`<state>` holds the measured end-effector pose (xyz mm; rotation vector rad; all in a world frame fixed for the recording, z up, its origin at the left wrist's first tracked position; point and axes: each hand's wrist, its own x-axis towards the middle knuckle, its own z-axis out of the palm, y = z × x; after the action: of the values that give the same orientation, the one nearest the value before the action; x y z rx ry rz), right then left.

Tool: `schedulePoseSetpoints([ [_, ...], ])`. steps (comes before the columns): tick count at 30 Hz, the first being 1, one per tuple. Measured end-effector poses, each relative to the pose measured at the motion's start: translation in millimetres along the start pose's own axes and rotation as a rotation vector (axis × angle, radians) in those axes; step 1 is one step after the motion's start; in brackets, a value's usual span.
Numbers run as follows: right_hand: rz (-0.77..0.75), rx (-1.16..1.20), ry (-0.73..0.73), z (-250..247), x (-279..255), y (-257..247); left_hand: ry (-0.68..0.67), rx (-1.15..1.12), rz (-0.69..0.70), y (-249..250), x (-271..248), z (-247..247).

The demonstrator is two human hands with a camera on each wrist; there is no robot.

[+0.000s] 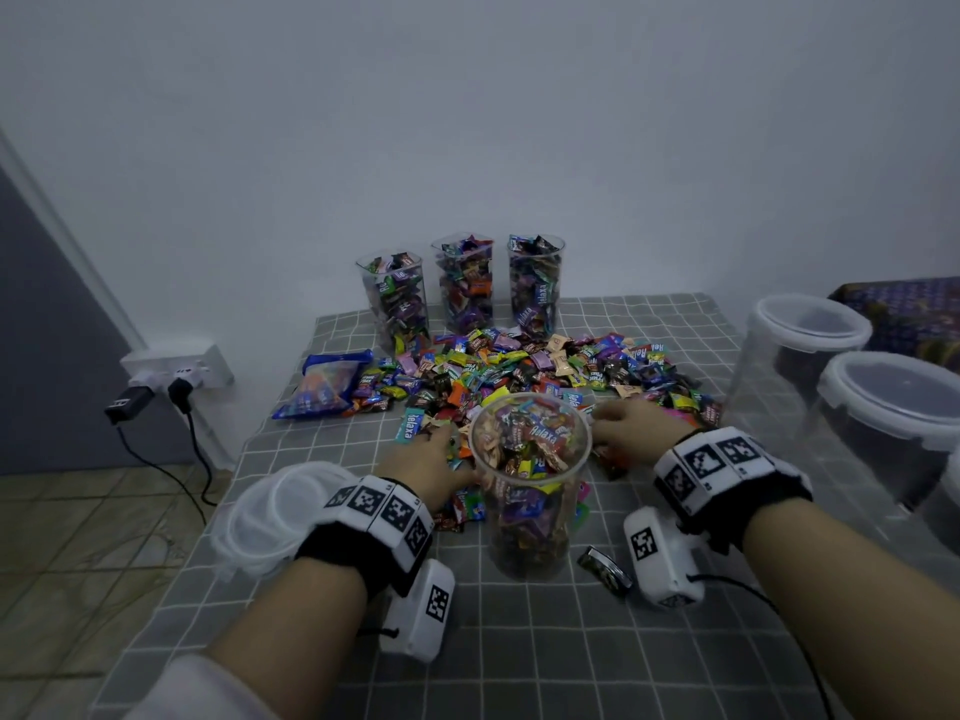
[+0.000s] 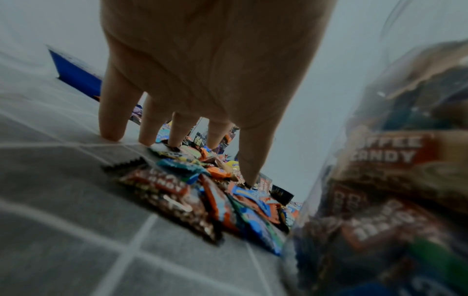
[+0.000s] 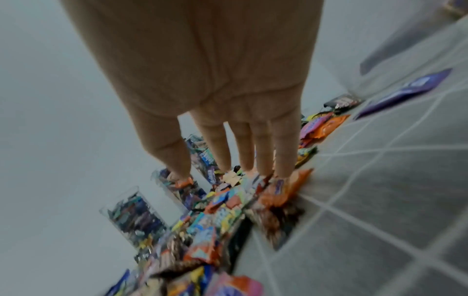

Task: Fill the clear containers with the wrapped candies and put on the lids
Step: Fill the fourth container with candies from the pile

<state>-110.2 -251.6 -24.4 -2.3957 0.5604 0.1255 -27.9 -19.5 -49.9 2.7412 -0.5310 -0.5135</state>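
Right now the nearest clear container point(image 1: 530, 480) stands upright between the two hands, toward the near edge of the table point(image 1: 519, 662), filled nearly to its rim and with no lid on. Both hands reach past it into the candy pile point(image 1: 519, 376) spread across the table's middle: the left hand point(image 1: 423, 462) just left of the container, the right hand point(image 1: 626, 433) just right, each about equally near. Both lie with fingers straight and spread, tips pressed down onto wrappers, gripping nothing that I can see. Stacked lids point(image 1: 270, 511) sit at the left edge, beside the left wrist. Three filled containers point(image 1: 467, 283) line the far edge. Legible wrappers read "Relaxa" point(image 1: 543, 436) and "COFFEE CANDY" point(image 2: 385, 150).
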Motion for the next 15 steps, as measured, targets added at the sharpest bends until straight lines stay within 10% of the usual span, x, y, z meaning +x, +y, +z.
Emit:
schedulePoseSetpoints([
  [6, 0.171, -0.123, 0.246, -24, 29, 11, 0.026, 0.057, 0.026, 2, 4, 2],
  [15, 0.152, -0.350, -0.048, -6, 38, 8, 0.012, 0.163, 0.066, 3, 26, 7],
])
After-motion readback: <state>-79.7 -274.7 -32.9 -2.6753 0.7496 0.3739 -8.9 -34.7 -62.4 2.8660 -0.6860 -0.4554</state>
